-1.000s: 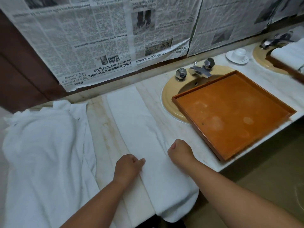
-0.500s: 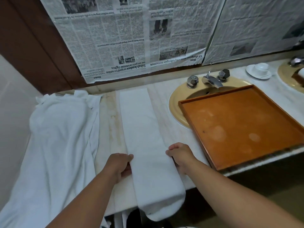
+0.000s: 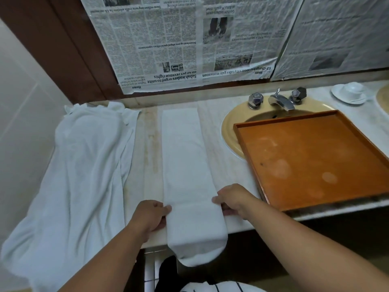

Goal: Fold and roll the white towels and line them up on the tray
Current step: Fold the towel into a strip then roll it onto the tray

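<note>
Folded white towel [image 3: 183, 157]: it lies as a long narrow strip on the marble counter [image 3: 147, 144], far end near the wall, near end drooping over the front edge. It sits between the heap of loose white towels [image 3: 84, 175] on your left and the wooden tray [image 3: 305, 154] on your right, which rests partly over the sink basin [image 3: 229, 127] and holds no rolls. Step in hand, as I judge it: folding is done on this piece and rolling is about to start from the near end. Your left hand [image 3: 148, 214] pinches the strip's left edge, thumb on top, fingers curled below. Your right hand [image 3: 233, 199] grips the right edge likewise, thumb tip on the cloth, other fingertips hidden under it. Both forearms come in low from the near side, knuckles up, hands facing each other across the strip just inside the counter edge. Next move likely calls for lifting the hanging end onto the counter and turning it over tightly, both edges square so the roll does not cone. Risk: the hanging weight may drag the strip off line.
</note>
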